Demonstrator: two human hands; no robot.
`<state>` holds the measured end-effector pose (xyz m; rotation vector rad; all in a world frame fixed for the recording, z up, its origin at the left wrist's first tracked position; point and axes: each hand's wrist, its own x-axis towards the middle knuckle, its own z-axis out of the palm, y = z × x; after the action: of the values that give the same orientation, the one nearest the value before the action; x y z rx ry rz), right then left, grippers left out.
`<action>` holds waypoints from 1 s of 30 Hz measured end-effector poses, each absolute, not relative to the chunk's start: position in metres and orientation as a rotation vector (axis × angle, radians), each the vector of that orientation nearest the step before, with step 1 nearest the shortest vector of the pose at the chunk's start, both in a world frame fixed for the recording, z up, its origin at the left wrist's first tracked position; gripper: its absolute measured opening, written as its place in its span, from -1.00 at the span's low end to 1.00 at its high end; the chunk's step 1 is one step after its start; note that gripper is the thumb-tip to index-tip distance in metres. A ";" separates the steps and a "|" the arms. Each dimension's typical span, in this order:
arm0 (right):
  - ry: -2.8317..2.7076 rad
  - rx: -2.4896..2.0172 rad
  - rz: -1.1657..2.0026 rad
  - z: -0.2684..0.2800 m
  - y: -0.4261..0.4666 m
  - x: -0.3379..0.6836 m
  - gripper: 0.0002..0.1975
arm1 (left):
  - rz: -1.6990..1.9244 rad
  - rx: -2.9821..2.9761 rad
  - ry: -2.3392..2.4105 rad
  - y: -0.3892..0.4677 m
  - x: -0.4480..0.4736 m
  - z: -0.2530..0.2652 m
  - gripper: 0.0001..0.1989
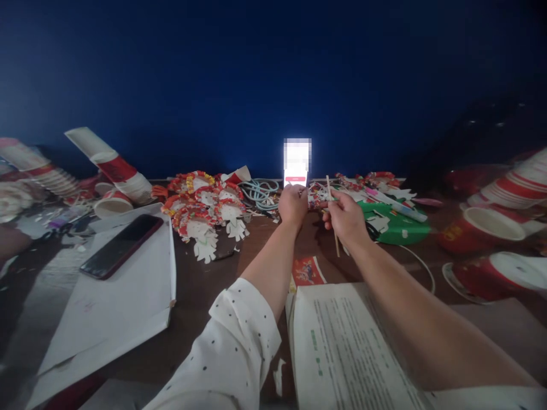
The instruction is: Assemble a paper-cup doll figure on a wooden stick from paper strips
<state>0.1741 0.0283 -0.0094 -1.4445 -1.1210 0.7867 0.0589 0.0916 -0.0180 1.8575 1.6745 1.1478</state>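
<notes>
My left hand (293, 204) reaches to the back of the table, right at the lower edge of a phone with a lit screen (296, 166). The phone stands upright, its screen partly blurred. My fingers there are mostly hidden, so whether they grip the phone or only touch it is unclear. Beside it, my right hand (345, 219) is closed on a thin wooden stick (337, 242), held nearly upright. Below the hands lie a small red printed packet (308, 271) and an open book (342, 341) with printed pages.
Red and white paper cut-outs (205, 208) are heaped left of centre, near a coiled pale cable (260, 192). A dark phone (122, 246) rests on a white board (115, 307). Stacked paper cups (123, 176), more red cups (481, 230) and a green sheet (399, 225) flank my arms. A dark blue wall (213, 85) rises behind.
</notes>
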 end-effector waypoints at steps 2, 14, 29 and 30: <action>-1.101 -1.404 0.797 -0.011 0.027 0.171 -0.52 | 1.207 1.798 1.711 0.094 0.057 -0.018 -0.77; -1.017 -1.323 0.795 -0.014 0.022 0.168 -0.54 | 1.157 1.949 1.679 0.091 0.064 -0.017 -0.81; -1.083 -1.312 0.950 -0.022 0.017 0.153 -0.61 | 1.508 1.114 1.446 0.109 0.059 -0.028 -0.97; -1.085 -1.299 0.964 -0.023 0.017 0.152 -0.62 | 1.516 0.986 1.350 0.110 0.060 -0.028 -0.98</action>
<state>0.1519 0.0169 -0.0229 -1.2994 -1.0847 0.9636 0.0600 0.1102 -0.0284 0.9858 1.3502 1.5160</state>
